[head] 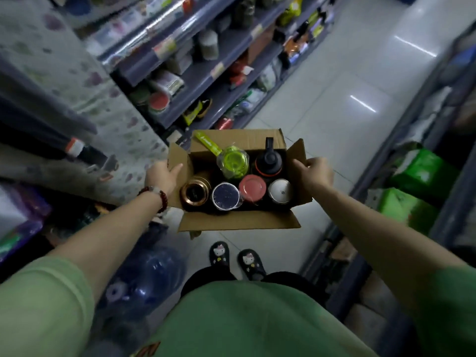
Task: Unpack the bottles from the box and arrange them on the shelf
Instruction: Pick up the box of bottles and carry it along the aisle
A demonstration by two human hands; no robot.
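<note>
An open cardboard box (239, 220) hangs in front of me above the floor, carried between both hands. My left hand (161, 176) grips its left flap and my right hand (313, 172) grips its right flap. Inside stand several bottles seen from above: a copper-rimmed one (195, 195), a dark blue-lidded one (226, 195), a pink-lidded one (252, 187), a silver-lidded one (280, 193), a lime-green one (233, 161) with a green strap, and a black one with an orange ring (269, 161). The grey shelf (206, 73) runs along my left.
The shelf on the left holds packaged goods. A big blue water jug (152, 276) stands on the floor by my left leg. Green packs (422, 173) sit on the low racks on the right. The tiled aisle floor (334, 99) stretches ahead between them.
</note>
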